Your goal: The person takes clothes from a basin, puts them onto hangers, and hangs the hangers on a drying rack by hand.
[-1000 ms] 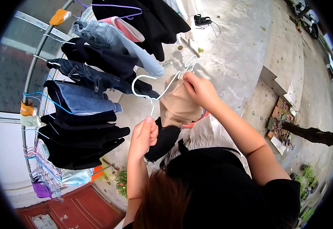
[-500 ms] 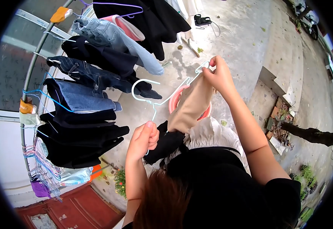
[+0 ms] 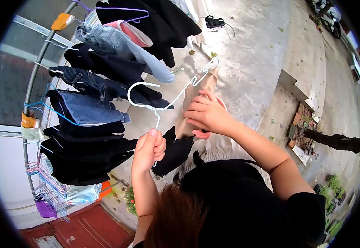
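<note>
My left hand (image 3: 149,151) is closed round a pale mint wire hanger (image 3: 180,93), just below its hook. The hook curves over to the left, and the far arm reaches up to a small loop. A beige garment (image 3: 184,124) hangs from that far arm. My right hand (image 3: 211,113) lies against the beige cloth with its fingers spread and stretched out. Black cloth (image 3: 175,151) hangs below the beige part; whether both are one garment I cannot tell. A pink basin (image 3: 201,134) shows partly behind the right hand.
At the left a curved metal rail (image 3: 32,87) carries several hung clothes, including light blue jeans (image 3: 118,45) and black garments (image 3: 89,155). Spare hangers (image 3: 46,177) bunch at its near end. Black sandals (image 3: 215,21) lie on the concrete. A tree trunk (image 3: 332,139) stands right.
My right hand has left the hanger's far loop and come down onto the beige cloth, its fingers spreading. The hanger has shifted slightly left, and the beige garment now hangs lower along its arm.
</note>
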Demonstrator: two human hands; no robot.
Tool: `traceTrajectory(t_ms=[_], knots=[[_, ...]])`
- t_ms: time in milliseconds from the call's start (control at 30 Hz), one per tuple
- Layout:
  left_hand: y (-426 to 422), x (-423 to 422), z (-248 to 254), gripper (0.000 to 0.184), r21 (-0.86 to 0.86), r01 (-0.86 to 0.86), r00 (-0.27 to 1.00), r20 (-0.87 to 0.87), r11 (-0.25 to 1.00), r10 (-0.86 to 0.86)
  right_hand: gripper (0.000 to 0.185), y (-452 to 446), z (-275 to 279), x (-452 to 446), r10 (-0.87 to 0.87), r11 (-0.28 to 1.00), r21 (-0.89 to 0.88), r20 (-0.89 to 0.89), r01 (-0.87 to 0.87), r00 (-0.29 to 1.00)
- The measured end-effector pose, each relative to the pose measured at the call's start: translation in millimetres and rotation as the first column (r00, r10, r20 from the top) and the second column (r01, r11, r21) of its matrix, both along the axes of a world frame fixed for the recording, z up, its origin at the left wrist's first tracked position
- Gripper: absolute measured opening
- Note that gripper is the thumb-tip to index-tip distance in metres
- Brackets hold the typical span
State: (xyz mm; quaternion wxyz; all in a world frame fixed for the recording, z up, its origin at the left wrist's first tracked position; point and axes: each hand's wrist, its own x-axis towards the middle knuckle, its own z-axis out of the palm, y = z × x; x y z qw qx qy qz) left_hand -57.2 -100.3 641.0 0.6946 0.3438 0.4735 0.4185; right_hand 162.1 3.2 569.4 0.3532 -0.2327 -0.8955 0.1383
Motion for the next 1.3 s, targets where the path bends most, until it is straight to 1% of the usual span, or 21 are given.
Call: traceTrajectory(t_ms=[67,167,267,367,400,500,600,700,733,833,933,1033,1067,1100,1133,1233,1300], knots=[[0.5,0.9,-2.7,0.044,-0.004,0.008,1.000,-0.008,1.000,-0.008,0.017,9.3,-1.3,2.7,0.114,0.990,-0.091,0.033,-0.111,0.993],[1.4,6.9,-7.0,0.043,-0.020,0.037,0.999,-0.011,0.999,-0.038,0.010,13.3,-3.5,-7.0,0.019,0.985,-0.171,0.084,-0.004,0.996],[3.1,17.6,-7.5,0.042,-0.042,0.085,0.996,-0.018,0.995,-0.086,0.009,15.5,5.5,-21.6,-0.213,0.928,-0.285,0.120,0.239,0.970],[4.0,20.8,-7.2,0.042,-0.033,0.086,0.996,0.009,0.996,-0.086,0.011,26.6,9.7,-31.7,-0.346,0.904,-0.246,0.055,0.349,0.937],[4.4,19.0,-7.5,0.042,-0.022,0.088,0.996,0.015,0.996,-0.087,0.013,27.3,14.0,-33.6,-0.357,0.893,-0.252,0.108,0.372,0.928],[5.9,18.2,-6.3,0.042,-0.013,0.067,0.998,0.000,0.998,-0.067,0.015,33.0,-0.8,-39.5,-0.365,0.927,-0.052,0.108,0.372,0.925],[6.7,13.2,-9.7,0.042,-0.020,0.006,1.000,-0.023,1.000,-0.006,0.016,26.3,0.4,-31.8,-0.221,0.972,-0.078,0.005,0.220,0.975],[7.5,3.9,-9.6,0.043,-0.007,-0.023,1.000,-0.008,1.000,0.023,0.017,13.7,5.8,-13.6,-0.240,0.967,-0.138,-0.198,0.216,0.950],[7.6,1.7,-8.8,0.043,-0.006,-0.031,0.999,-0.017,0.999,0.031,0.017,8.7,8.7,-5.6,-0.294,0.952,-0.157,-0.231,0.263,0.927],[8.1,-3.5,-6.8,0.043,-0.019,-0.033,0.999,0.000,0.999,0.033,0.026,6.4,-9.9,15.1,-0.496,0.834,-0.405,-0.251,0.376,0.831],[9.2,-5.9,-4.4,0.043,-0.026,-0.021,1.000,-0.018,0.999,0.020,0.036,15.3,-25.3,24.8,-0.606,0.721,-0.594,-0.288,0.358,0.742],[10.0,-8.4,-4.6,0.044,-0.030,-0.003,1.000,0.007,1.000,0.003,0.046,28.6,-46.8,32.5,-0.559,0.702,-0.631,-0.199,0.332,0.805],[10.1,-8.6,-5.1,0.044,-0.030,0.002,1.000,0.010,1.000,-0.001,0.046,32.7,-51.6,33.3,-0.526,0.624,-0.761,-0.241,0.177,0.816],[9.9,-8.9,-5.6,0.044,-0.029,0.005,1.000,0.012,1.000,-0.005,0.045,36.1,-52.5,33.1,-0.497,0.517,-0.856,-0.289,0.012,0.818],[9.6,-9.3,-5.5,0.044,-0.029,0.007,1.000,0.014,1.000,-0.007,0.045,37.6,-52.3,32.8,-0.474,0.388,-0.908,-0.342,-0.156,0.811],[7.5,-8.7,-4.5,0.043,-0.019,-0.026,1.000,-0.004,0.999,0.026,0.042,32.9,-37.0,40.1,-0.401,0.277,-0.960,-0.158,-0.045,0.902],[5.7,-11.1,-8.3,0.043,-0.020,-0.030,1.000,0.002,0.999,0.030,0.038,25.4,-29.7,37.7,-0.462,0.269,-0.961,-0.190,-0.067,0.866]])
